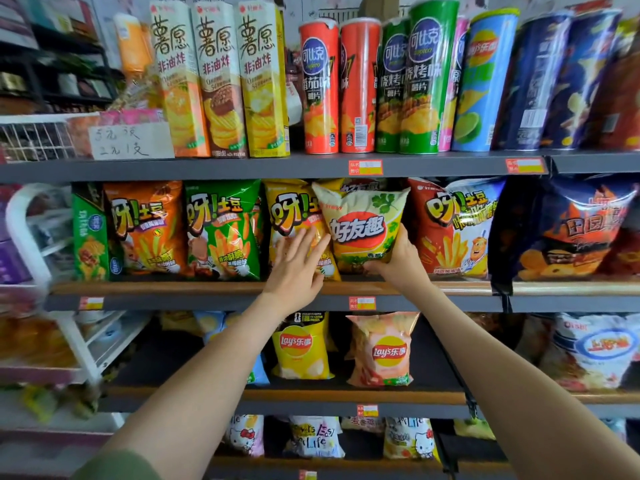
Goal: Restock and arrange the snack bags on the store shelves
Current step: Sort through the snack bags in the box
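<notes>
The right hand (pixel 398 261) grips the coriander-print chip bag (pixel 363 226) at its lower right corner: the thumb lies up along the bag's right edge and the fingers curl under its bottom edge. The bag is at the middle shelf (pixel 207 301), in the gap between the yellow fries bag (pixel 289 216) and the red fries bag (pixel 446 230). Its bottom sits at the level of the shelf's front lip. It is tilted, with the top leaning left so that its upper left corner overlaps the yellow fries bag. Another bag stands directly behind it; only that bag's top edge shows. The left hand (pixel 298 268) is open, with straight, spread fingers laid flat against the front of the yellow fries bag. Its fingertips are just beside the left edge of the held bag, and it holds nothing. To the left on the same shelf stand a green fries bag (pixel 221 230) and an orange fries bag (pixel 149 226), both upright and side by side. The upper shelf carries tall chip boxes (pixel 221 81) and chip canisters (pixel 318 88) in a row. The shelf below holds a yellow Lay's bag (pixel 299 344) and a pink Lay's bag (pixel 381 348), upright and just beside each other. A price tag (pixel 362 303) is fixed to the middle shelf's front edge, below the hands.
</notes>
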The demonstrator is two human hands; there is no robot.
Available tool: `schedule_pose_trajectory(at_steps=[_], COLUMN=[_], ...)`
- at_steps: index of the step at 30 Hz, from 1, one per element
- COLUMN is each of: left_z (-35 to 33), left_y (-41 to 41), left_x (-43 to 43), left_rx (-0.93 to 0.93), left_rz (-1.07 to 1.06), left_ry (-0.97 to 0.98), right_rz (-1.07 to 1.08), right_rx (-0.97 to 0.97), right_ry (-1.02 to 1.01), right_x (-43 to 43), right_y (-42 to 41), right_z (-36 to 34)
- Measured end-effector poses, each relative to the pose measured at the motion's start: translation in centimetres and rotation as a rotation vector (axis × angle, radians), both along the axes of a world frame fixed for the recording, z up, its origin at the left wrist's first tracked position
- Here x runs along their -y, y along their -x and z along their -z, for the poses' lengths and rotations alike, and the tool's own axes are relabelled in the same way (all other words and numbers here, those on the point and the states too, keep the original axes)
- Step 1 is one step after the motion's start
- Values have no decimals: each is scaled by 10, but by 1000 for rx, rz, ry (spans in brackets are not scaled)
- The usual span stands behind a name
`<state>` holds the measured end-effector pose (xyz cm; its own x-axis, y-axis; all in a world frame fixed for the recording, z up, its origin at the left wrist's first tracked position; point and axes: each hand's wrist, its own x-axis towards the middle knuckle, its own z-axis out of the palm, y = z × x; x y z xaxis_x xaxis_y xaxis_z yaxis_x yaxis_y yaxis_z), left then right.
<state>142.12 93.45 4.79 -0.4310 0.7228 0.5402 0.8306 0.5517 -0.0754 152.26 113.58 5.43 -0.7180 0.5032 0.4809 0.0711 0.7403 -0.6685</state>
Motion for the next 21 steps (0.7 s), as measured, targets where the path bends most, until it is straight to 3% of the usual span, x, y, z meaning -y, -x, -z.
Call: schedule_pose_trajectory(at_steps=[3,5,9,12,21], left_z=[-1,-4,-6,-6,0], left_y=[6,11,19,22,35], left_x=[-6,-11,-23,-30,-45], left_rx=[-17,-18,2,40,20], left_rz=[-105,-147,-217,-244,-266], left_ry=[9,6,-10,-62,-136], right_rz=[6,26,199,350,360], right_rx=[16,-30,-165,-135,78], right_ry=[187,194,-109,-350,-99], right_x=[-4,-1,21,38,18], right_y=[7,13,22,31,75], right_z=[-2,-4,1,14,-2])
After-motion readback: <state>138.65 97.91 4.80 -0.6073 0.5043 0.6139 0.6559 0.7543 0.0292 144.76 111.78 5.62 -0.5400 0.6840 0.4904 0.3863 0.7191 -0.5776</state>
